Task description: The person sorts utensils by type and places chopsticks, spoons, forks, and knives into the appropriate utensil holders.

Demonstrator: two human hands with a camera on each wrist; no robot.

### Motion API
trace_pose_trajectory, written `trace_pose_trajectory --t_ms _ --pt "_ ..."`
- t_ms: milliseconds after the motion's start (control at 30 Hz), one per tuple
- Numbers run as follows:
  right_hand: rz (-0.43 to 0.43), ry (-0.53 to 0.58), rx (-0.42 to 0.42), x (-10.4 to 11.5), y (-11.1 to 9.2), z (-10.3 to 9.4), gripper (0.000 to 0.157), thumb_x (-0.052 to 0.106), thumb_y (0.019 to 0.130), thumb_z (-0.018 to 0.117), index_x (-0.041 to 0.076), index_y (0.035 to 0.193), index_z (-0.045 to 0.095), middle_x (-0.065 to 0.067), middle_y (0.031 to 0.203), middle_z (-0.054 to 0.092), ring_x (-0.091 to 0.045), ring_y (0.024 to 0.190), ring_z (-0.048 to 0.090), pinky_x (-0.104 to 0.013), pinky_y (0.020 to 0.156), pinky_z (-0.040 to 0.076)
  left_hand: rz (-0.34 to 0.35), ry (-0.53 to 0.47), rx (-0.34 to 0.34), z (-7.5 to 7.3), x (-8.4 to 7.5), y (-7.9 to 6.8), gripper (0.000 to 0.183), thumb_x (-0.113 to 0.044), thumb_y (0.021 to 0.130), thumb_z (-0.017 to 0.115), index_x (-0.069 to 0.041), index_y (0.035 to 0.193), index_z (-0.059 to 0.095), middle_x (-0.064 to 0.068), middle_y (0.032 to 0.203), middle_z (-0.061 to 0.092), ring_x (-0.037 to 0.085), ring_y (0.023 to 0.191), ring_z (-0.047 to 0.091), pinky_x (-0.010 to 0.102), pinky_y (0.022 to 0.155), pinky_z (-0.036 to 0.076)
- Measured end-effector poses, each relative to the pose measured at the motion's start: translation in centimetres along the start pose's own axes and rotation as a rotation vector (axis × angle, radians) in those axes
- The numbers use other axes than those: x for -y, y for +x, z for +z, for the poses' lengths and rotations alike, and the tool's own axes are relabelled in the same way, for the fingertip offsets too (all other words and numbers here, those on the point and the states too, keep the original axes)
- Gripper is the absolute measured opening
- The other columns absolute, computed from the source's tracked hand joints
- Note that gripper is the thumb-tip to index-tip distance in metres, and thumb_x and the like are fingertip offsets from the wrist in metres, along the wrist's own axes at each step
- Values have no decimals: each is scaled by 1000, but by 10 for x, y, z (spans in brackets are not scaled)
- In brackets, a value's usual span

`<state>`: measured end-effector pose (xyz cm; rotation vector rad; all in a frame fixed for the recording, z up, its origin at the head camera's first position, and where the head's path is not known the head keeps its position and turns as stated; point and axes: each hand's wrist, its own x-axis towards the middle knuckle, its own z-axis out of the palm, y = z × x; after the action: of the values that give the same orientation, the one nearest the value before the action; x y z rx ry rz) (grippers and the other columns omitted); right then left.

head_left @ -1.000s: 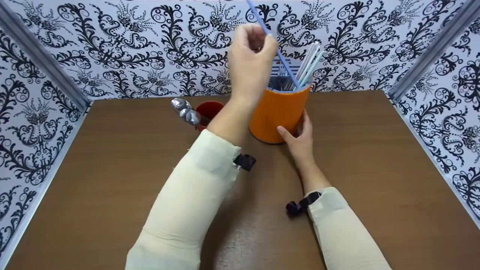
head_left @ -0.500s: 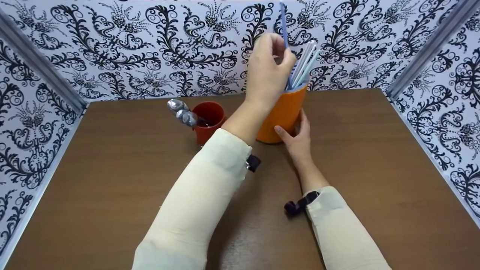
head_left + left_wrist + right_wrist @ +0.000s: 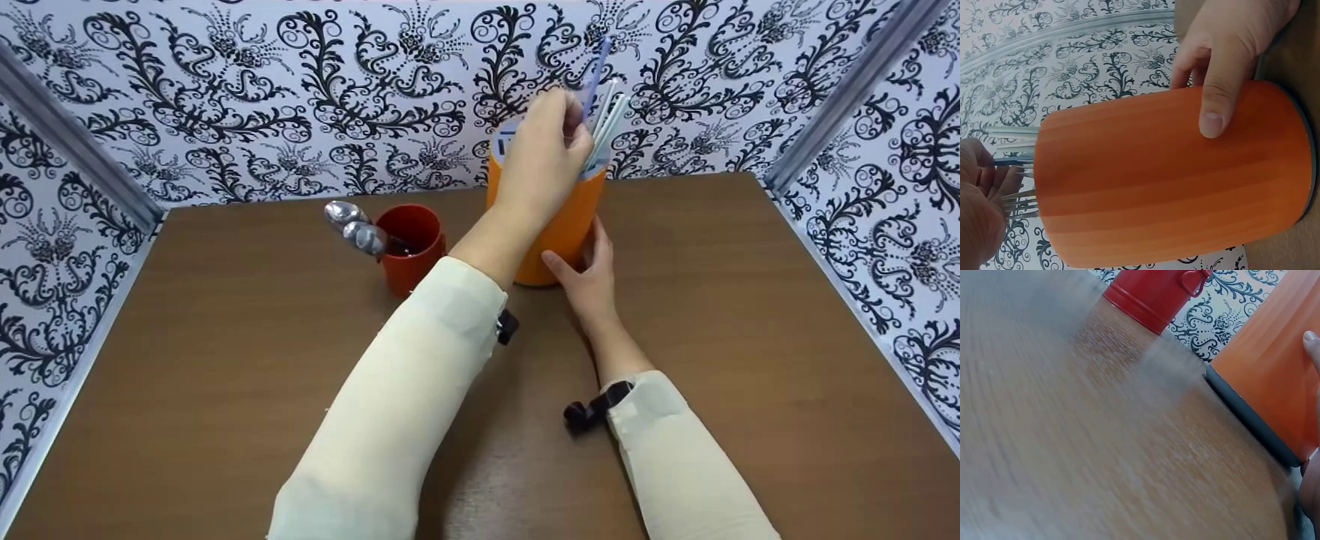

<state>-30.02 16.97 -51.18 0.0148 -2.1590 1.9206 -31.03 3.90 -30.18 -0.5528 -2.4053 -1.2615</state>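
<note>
My left hand [image 3: 544, 157] pinches a thin blue straw [image 3: 596, 75] between thumb and fingers, over the mouth of an orange utensil holder [image 3: 559, 232]. The straw leans to the right, its lower part hidden behind the hand. Beside it several pale straws [image 3: 611, 116] stand in the holder. In the left wrist view, forks [image 3: 1019, 205] stick out of the holder's mouth close to the left hand. My right hand [image 3: 592, 289] grips the holder low on its right side, thumb in front and the other fingers mostly hidden behind.
Left of the holder stands a red cup [image 3: 409, 266] with metal spoons [image 3: 349, 217] leaning out over its left rim. The brown wooden table [image 3: 225, 390] ends at a patterned wall [image 3: 300, 97] behind both containers.
My left hand has moved right and down, bringing the blue straw lower. The straw's top has swung from leaning left to leaning right. The right hand keeps its grip on the holder.
</note>
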Motion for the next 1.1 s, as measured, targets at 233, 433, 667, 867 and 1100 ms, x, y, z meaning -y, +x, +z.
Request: trace_pose_trajectory --t_ms 233,433,667,867,1100 --pt "68 -32 8 12 -5 1 97 34 92 78 20 167 18 -5 170 21 -18 158 26 -32 131 21 -40 106 113 2 -1 4 7 -16 107 54 -10 110 56 3 111 58 12 99 56 17 87 49" --pt "61 -25 6 15 -8 1 96 35 92 78 22 166 19 -3 170 22 -18 157 28 -32 130 22 -90 240 177 2 -1 10 15 -21 108 54 -10 118 59 2 116 61 13 104 61 21 94 51" --pt "35 -2 7 24 -12 1 95 31 92 78 16 166 20 -9 168 23 -24 156 29 -39 131 22 -83 334 203 1 -1 12 20 -21 109 52 -11 124 62 2 123 65 15 112 64 24 102 51" --pt "6 13 6 34 -17 2 96 26 91 78 12 166 20 -14 167 25 -28 154 32 -41 130 24 -73 356 205 0 -3 10 21 -20 109 51 -11 124 62 2 122 65 15 111 64 26 100 52" --pt "1 12 -3 26 -13 2 93 24 91 77 12 165 22 -13 166 28 -27 152 35 -40 129 28 -53 346 207 -2 -2 6 18 -20 109 51 -11 122 61 1 118 64 14 107 62 23 97 51"
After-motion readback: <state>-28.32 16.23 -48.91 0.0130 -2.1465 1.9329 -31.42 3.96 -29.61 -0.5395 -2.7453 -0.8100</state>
